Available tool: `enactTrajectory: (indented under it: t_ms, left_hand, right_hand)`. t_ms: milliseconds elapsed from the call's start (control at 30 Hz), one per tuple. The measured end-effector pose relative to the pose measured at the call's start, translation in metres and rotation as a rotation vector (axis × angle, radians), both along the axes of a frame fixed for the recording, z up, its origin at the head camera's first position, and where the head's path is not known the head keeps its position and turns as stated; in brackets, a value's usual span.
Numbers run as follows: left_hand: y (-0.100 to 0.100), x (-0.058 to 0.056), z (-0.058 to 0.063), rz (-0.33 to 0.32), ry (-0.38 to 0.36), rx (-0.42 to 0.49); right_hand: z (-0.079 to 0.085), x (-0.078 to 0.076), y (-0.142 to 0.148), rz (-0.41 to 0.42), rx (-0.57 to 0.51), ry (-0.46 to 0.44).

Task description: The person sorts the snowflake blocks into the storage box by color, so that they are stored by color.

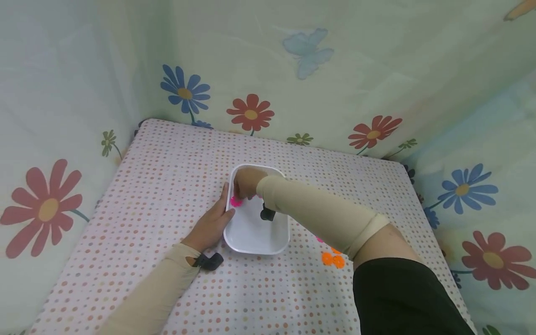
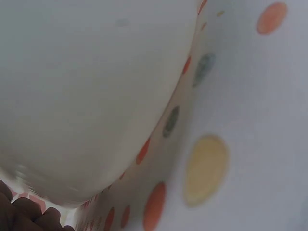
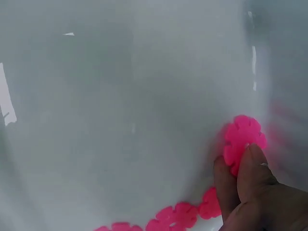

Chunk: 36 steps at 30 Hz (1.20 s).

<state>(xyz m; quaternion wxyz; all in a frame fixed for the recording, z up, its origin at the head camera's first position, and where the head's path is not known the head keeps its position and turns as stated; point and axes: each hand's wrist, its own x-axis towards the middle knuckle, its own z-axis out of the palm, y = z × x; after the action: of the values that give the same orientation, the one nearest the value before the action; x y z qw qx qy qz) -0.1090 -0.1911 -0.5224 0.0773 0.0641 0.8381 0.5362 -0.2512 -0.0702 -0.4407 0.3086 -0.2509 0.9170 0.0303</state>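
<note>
A white plastic tray point(image 1: 257, 235) with raised sides stands on the dotted cloth. My left hand point(image 1: 211, 224) holds its left side, fingers along the outer wall and thumb over the rim. Close beside the tray's wall, curled fingers point(image 2: 31, 214) show dark in the left wrist view. My right hand point(image 1: 248, 181) reaches down inside, at the far left corner. Between thumb and finger it pinches a pink flower-shaped plastic piece point(image 3: 243, 137). Several more pink flower pieces point(image 3: 180, 215) lie in a row along the tray's edge, partly behind the fingers.
Orange flower pieces point(image 1: 333, 259) lie on the cloth right of the tray, beside my right forearm, which hides part of the group. A bit of a pink piece point(image 1: 319, 239) peeks out there. The dotted tablecloth point(image 1: 184, 158) runs back to a flower-printed curtain point(image 1: 335, 88).
</note>
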Motion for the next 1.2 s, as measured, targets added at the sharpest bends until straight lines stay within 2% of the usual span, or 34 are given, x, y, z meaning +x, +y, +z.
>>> enactTrajectory:
  t_ms: [100, 167, 267, 333, 433, 533, 633, 700, 800, 933, 1000, 1067, 1200]
  left_hand:
    - [0.001, 0.000, 0.001, -0.004, 0.003, -0.002]
    - [0.000, 0.001, 0.001, -0.004, 0.007, -0.009]
    - [0.002, 0.003, 0.001, -0.006, 0.006, -0.018]
    - [0.004, 0.005, 0.002, -0.006, 0.002, -0.022]
    - [0.006, 0.008, 0.002, -0.004, -0.015, -0.023]
    - [0.006, 0.008, 0.002, -0.008, -0.033, -0.027]
    - [0.003, 0.007, 0.004, -0.007, -0.046, -0.035]
    - [-0.001, 0.006, 0.005, -0.006, -0.047, -0.044]
    - [-0.008, 0.008, 0.007, 0.000, -0.054, -0.055]
    - [-0.013, 0.010, 0.009, -0.005, -0.074, -0.064]
    - [-0.014, 0.011, 0.009, -0.005, -0.080, -0.064]
    - [-0.012, 0.010, 0.009, -0.005, -0.080, -0.066]
    - [-0.003, 0.007, 0.007, -0.021, -0.065, -0.044]
  right_hand:
    - [-0.011, -0.001, 0.001, 0.034, 0.008, 0.086]
    - [-0.012, 0.003, -0.001, 0.067, 0.009, 0.152]
    - [-0.007, 0.012, 0.002, 0.109, 0.011, 0.231]
    - [0.002, 0.020, 0.006, 0.104, -0.012, 0.232]
    - [0.023, 0.026, 0.014, 0.064, -0.058, 0.195]
    - [0.058, 0.023, 0.033, 0.000, -0.119, 0.162]
    - [0.090, 0.018, 0.071, -0.043, -0.136, 0.146]
    - [0.099, 0.016, 0.106, -0.049, -0.120, 0.136]
    - [0.086, 0.019, 0.160, -0.068, -0.066, 0.106]
    - [0.046, 0.024, 0.219, -0.126, -0.013, 0.039]
    - [0.029, 0.026, 0.238, -0.153, -0.030, 0.012]
    - [0.015, 0.027, 0.251, -0.174, -0.062, 0.021]
    - [0.004, 0.030, 0.267, -0.229, -0.096, 0.065]
